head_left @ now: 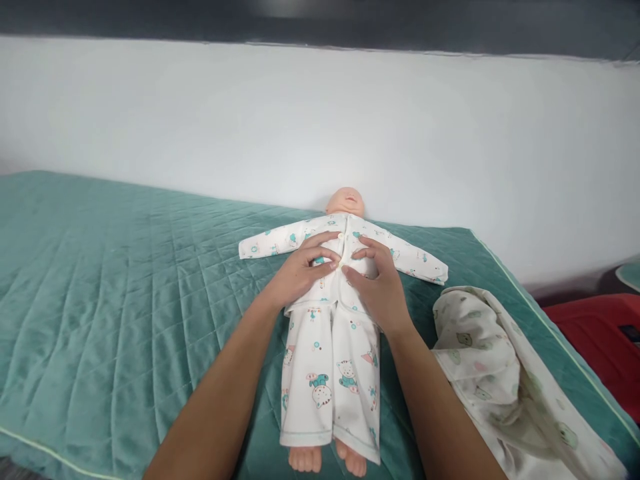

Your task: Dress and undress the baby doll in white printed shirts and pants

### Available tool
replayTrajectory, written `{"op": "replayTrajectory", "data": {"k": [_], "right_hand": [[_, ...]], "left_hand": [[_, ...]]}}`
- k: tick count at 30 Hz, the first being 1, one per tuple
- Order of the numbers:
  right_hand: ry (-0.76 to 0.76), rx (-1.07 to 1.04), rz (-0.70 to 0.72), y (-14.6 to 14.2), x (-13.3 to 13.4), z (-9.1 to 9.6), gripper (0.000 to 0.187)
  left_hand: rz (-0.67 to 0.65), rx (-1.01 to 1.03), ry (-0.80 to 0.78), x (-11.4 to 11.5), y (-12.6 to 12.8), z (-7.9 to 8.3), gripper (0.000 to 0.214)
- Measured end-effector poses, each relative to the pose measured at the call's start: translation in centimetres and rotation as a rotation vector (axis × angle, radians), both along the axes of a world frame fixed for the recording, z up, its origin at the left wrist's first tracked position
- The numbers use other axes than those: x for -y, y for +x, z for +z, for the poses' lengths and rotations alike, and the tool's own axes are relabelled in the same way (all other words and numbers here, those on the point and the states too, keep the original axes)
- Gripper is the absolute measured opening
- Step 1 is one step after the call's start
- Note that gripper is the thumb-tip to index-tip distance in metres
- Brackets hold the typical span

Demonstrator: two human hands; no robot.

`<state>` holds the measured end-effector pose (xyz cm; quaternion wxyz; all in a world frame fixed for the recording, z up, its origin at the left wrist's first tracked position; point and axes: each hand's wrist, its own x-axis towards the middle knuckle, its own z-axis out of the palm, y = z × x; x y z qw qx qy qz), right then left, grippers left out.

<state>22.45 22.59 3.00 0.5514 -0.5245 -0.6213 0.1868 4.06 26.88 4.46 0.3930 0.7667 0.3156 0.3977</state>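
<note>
Our left hand and right hand touch the front of the white printed pajamas; whether they pinch it, we cannot tell. On the quilted green bedcover, inside the pajamas, a smooth doll lies head far, left of a crumpled cloth.

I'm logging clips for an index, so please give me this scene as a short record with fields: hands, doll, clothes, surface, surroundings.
Left hand: on the top's front, fingertips at the opening
Right hand: opposite, thumb near a small button
Doll: on its back, arms spread, head nearest the wall
Clothes: white printed top, matching trousers; feet bare
Surface: green quilted cover
Surroundings: rumpled printed cloth beside the right forearm; red object at far right
</note>
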Motion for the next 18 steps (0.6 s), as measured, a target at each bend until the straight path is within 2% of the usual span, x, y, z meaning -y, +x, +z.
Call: {"op": "replayTrajectory", "data": {"k": [14,18], "right_hand": [[0.001,-0.024,-0.045,-0.19,0.09,0.36,0.017],[0.002,-0.005,-0.026,0.0,0.01,0.24,0.011]], "left_hand": [[-0.043,-0.092,0.032,-0.14,-0.14,0.2,0.019],[-0.024,-0.086,0.045,-0.18,-0.11,0.05,0.019]]}}
